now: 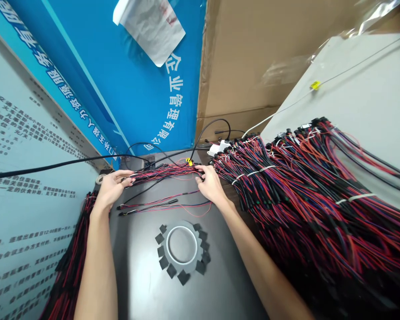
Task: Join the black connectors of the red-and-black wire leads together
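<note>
A thin bundle of red, black and blue wires (165,172) lies across the far part of the grey table. My left hand (112,189) is closed around its left end, with thumb and fingertips together. At the right end, my right hand (210,184) has its fingers curled on the wires, partly hiding them. Nearer to me, a few loose wire leads (160,205) with black connectors lie crosswise between my forearms. Closer still, a grey tape roll (166,255) lies flat, with dark tape pieces stuck around its edge.
Thick tied wire bundles (306,178) pile up on the right, and more wires (76,249) hang at the left. A black cable (60,165) crosses from the left. Behind stand a blue printed panel (130,98) and a cardboard sheet (250,58). A white power plug (219,148) sits at the back.
</note>
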Demonstrator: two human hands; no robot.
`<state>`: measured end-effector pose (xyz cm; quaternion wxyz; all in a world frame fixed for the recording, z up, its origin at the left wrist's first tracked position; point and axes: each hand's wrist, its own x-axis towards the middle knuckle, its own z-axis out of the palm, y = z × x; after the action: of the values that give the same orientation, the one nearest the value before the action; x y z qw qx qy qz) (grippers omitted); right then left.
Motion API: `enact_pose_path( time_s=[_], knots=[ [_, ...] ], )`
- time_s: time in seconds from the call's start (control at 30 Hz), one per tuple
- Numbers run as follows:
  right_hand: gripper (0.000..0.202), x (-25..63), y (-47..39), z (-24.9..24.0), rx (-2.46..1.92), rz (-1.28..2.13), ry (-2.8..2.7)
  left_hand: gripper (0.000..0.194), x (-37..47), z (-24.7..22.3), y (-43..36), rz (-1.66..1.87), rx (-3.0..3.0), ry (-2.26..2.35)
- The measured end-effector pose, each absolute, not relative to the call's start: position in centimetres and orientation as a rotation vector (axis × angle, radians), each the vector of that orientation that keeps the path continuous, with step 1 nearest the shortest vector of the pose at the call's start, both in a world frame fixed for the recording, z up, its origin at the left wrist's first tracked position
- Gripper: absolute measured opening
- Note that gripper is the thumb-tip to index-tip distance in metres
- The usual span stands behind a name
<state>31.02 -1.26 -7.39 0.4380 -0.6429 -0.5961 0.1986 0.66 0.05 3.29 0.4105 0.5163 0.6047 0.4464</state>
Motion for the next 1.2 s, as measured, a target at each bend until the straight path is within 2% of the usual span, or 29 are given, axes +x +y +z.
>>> enact_pose_path(
  time_s=[0.17, 0.37, 0.6, 0.87, 1.03, 1.2],
  knots=[
    [0.046, 31.1, -1.4, -7.4, -1.601, 0.477, -1.515, 0.042, 0.8, 3.2, -0.1, 1.072, 1.347, 1.52],
    [0.039, 30.8, -1.3, -7.1, -1.581, 0.535, -1.519, 0.03, 0.5, 2.5, 0.2, 1.121, 1.311, 1.488],
    [0.036, 30.8, -1.2, -7.0, -1.548, 0.594, -1.502, 0.007, 1.0, 2.9, 0.8, 1.584, 0.992, 1.486],
    [0.034, 30.7, -1.2, -7.4, -1.459, 0.593, -1.543, 0.011, 0.3, 4.2, 0.6, 1.774, 0.927, 1.413],
    [0.041, 30.5, -1.3, -7.3, -1.5, 0.603, -1.593, 0.002, -0.3, 4.9, 0.4, 1.937, 1.157, 1.214],
    [0.033, 30.5, -1.4, -7.0, -1.526, 0.627, -1.59, 0.018, -0.2, 5.6, -0.1, 1.892, 1.297, 0.962]
  ],
)
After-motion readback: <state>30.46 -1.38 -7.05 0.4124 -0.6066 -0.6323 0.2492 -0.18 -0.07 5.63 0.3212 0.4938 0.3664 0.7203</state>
